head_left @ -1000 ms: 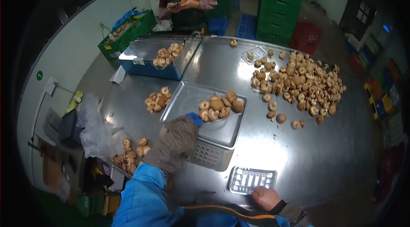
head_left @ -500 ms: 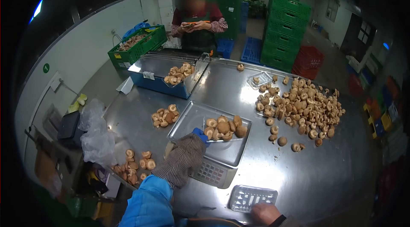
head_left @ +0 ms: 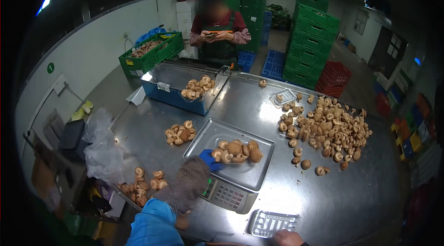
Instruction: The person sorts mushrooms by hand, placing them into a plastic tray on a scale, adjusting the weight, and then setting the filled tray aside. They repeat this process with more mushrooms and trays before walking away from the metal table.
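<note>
Stainless steel is being used for the whole work surface, a table (head_left: 323, 190) on which a scale (head_left: 226, 196) is being kept at the near edge, within reach of both hands. On its flat pan (head_left: 252, 179) a filled tray (head_left: 237, 151) of mushrooms is being supported near the middle, probably so that the load is being carried squarely by the pan and not by the table. The left hand (head_left: 209, 159), covered by a blue glove, is being held at the tray's near left corner. Its fingers are being kept narrow, closed on the rim, a grip judged to be steadying the thin plastic without pressing on the contents. The right hand (head_left: 286, 237) is being cut off by the lower frame edge, at the near rim of an empty tray (head_left: 275, 223) lying just beside the scale; whether its fingers are being opened or closed cannot be told. A loose mushroom heap (head_left: 323, 128) is being stored to the right, well apart from the pan, and a smaller pile (head_left: 180, 133) to the left
</note>
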`<state>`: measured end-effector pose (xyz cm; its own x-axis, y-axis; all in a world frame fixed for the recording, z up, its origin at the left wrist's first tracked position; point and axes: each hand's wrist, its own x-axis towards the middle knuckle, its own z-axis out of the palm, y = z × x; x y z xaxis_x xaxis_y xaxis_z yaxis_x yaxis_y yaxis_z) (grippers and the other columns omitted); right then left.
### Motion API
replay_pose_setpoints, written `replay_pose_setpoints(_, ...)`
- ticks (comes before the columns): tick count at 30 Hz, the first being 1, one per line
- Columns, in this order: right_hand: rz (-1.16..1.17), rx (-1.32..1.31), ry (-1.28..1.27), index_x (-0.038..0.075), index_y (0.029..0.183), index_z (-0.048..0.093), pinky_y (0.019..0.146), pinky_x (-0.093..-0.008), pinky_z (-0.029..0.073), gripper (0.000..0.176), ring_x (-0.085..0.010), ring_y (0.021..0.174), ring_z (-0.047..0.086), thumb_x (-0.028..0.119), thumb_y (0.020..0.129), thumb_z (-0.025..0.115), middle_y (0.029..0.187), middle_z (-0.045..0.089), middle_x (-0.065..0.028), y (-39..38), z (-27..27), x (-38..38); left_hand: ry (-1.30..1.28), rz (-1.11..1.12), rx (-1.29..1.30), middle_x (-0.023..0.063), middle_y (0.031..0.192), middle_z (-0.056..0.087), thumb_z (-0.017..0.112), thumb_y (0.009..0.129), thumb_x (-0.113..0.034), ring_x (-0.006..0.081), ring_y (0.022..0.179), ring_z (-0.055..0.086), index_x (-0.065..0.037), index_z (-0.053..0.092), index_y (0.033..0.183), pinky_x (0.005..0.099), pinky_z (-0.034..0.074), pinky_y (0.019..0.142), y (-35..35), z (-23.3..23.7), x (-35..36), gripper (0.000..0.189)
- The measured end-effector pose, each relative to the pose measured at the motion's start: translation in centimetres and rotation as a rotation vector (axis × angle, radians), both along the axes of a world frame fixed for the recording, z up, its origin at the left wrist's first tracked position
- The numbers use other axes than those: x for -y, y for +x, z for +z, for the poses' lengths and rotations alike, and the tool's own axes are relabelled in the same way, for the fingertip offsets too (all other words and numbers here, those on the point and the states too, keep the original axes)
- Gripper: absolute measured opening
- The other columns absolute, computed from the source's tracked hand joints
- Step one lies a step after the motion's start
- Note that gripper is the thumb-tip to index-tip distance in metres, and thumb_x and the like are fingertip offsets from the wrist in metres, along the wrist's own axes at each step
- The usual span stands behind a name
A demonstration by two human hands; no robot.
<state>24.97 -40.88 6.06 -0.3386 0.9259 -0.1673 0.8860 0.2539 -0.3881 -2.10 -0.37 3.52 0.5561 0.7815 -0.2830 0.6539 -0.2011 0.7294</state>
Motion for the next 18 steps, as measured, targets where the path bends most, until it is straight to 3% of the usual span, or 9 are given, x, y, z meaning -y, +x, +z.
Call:
replay_pose_setpoints(5,-0.016,-0.108,0.147,0.001,0.095,0.060,0.072,-0.0407,0.051,0.024,-0.0314,0.086,0.060,0.013,0.075,0.060,0.098,0.061,-0.0175,0.0,-0.8,-0.1,0.102,0.097,0.060,0.0190,0.117,0.059,0.083,0.068,-0.025,0.0260,0.108,0.059,0.006,0.046,0.126,0.0344,0.047,0.097,-3.1,0.0,-0.4,0.075)
replay_pose_setpoints(9,-0.016,0.022,0.078,0.001,0.100,0.059,0.072,-0.0407,0.052,0.028,-0.0321,0.085,0.061,0.015,0.076,0.060,0.101,0.061,-0.0185,0.0,-1.8,0.4,0.112,0.075,0.184,0.0195,0.126,0.050,0.079,0.073,-0.023,0.0266,0.115,0.054,-0.002,0.052,0.124,0.0345,0.044,0.100,-7.8,-4.6,-3.8,0.062)
replay_pose_setpoints(11,-0.018,0.172,-0.029,0.003,0.101,0.059,0.071,-0.0417,0.051,0.029,-0.0324,0.082,0.062,0.016,0.076,0.061,0.101,0.061,-0.0186,-0.1,-2.2,0.8,0.103,0.122,0.277,0.0201,0.130,0.045,0.078,0.074,-0.025,0.0275,0.119,0.052,-0.004,0.053,0.125,0.0347,0.042,0.102,-9.7,-1.9,-3.5,0.061)
replay_pose_setpoints(14,-0.153,-0.025,-0.012,0.008,0.100,0.058,0.065,-0.0424,0.051,0.025,-0.0327,0.076,0.061,0.017,0.077,0.060,0.092,0.061,-0.0162,0.7,-4.8,2.4,0.152,0.200,0.176,0.0208,0.131,0.045,0.076,0.077,-0.029,0.0292,0.118,0.052,-0.004,0.055,0.124,0.0348,0.041,0.104,-14.3,-3.9,-5.6,0.057)
replay_pose_setpoints(17,-0.215,0.150,0.173,0.011,0.097,0.057,0.061,-0.0412,0.049,0.020,-0.0322,0.072,0.060,0.018,0.078,0.062,0.084,0.060,-0.0142,-2.0,3.3,-1.0,0.301,0.436,-0.155,0.0215,0.126,0.051,0.074,0.080,-0.032,0.0301,0.118,0.052,0.001,0.049,0.128,0.0341,0.040,0.105,-16.7,-2.1,-5.7,0.063)
replay_pose_setpoints(18,-0.279,0.208,0.282,0.011,0.092,0.058,0.059,-0.0390,0.049,0.018,-0.0315,0.069,0.060,0.013,0.076,0.065,0.080,0.060,-0.0123,-2.0,3.6,-1.6,0.254,0.531,-0.193,0.0215,0.125,0.053,0.073,0.081,-0.031,0.0298,0.117,0.053,0.003,0.046,0.129,0.0337,0.041,0.104,-17.4,-1.6,-6.3,0.066)
